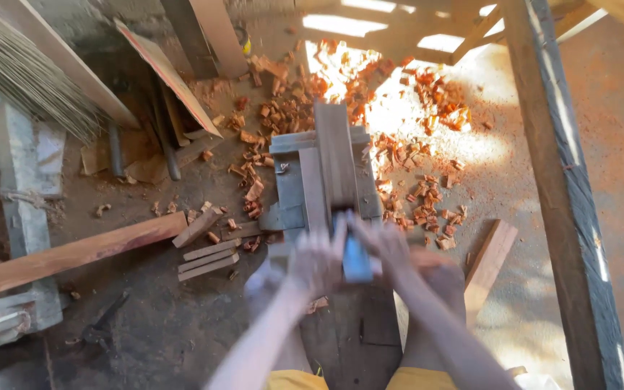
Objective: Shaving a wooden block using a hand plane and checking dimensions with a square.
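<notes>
My left hand (315,260) and my right hand (384,242) both grip a blue hand tool (356,256), blurred, at the near end of a grey wooden board (335,155). The board lies lengthwise on a stack of short grey planks (290,180) that rests on the dirt floor. My knees and yellow shorts show at the bottom edge, just behind the hands.
Reddish wood chips (406,108) cover the ground beyond and to the right of the stack. A long reddish plank (74,253) and short offcuts (207,260) lie left, another plank (491,260) right. A wooden post (565,195) crosses the right side. Leaning boards (167,72) stand at the back left.
</notes>
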